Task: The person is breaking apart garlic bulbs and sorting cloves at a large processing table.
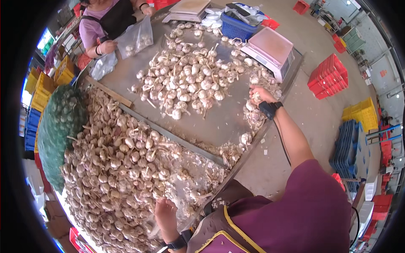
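Note:
My right hand (260,95) is at the table's right side, its fingers closed around a garlic bulb (256,97) just below the pink-topped scale (270,47). Garlic skins and more bulbs lie beside that hand. My left hand (166,210) hovers at the edge of the large garlic heap (110,164), fingers apart and slightly curled, with nothing visible in it. A second pile of garlic bulbs (186,76) lies in the middle of the metal table, left of my right hand. Loose skins (202,180) cover the surface near my body.
A metal divider strip (174,137) and a wooden slat (109,91) separate the piles. A person opposite holds a clear plastic bag (136,39) containing garlic. A green mesh sack (58,132) stands left, a blue basket (239,27) at the back, red crates (329,77) on the floor.

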Demonstrator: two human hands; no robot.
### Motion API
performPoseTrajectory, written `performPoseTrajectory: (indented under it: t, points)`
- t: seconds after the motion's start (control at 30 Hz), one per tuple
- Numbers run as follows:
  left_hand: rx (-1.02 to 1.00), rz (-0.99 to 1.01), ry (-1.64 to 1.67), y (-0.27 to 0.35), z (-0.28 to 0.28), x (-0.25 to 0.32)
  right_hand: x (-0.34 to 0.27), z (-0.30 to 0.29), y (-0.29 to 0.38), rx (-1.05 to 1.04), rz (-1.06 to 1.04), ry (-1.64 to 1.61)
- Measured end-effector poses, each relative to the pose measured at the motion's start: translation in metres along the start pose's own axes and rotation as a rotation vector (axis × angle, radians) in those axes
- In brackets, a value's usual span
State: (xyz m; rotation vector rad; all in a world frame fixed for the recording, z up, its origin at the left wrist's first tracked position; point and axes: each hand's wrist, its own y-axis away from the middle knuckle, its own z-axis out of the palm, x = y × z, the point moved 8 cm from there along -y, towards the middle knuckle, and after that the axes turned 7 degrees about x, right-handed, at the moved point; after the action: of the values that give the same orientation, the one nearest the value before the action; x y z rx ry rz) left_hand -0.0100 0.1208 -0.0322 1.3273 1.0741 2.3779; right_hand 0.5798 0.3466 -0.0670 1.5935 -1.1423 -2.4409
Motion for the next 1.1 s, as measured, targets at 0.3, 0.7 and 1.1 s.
performPoseTrajectory:
  t: [0.3,0.7,1.1]
  points:
    - [0.181,0.011,-0.314,0.007,0.013,0.013,-0.084,-0.032,-0.125,0.239,-0.341,0.718]
    - [0.169,-0.021,-0.55,-0.019,0.02,-0.001,-0.104,0.025,-0.182,0.35,-0.22,1.601]
    - [0.103,0.07,-0.799,-0.023,0.009,-0.019,-0.096,0.001,-0.235,0.315,-0.22,1.614]
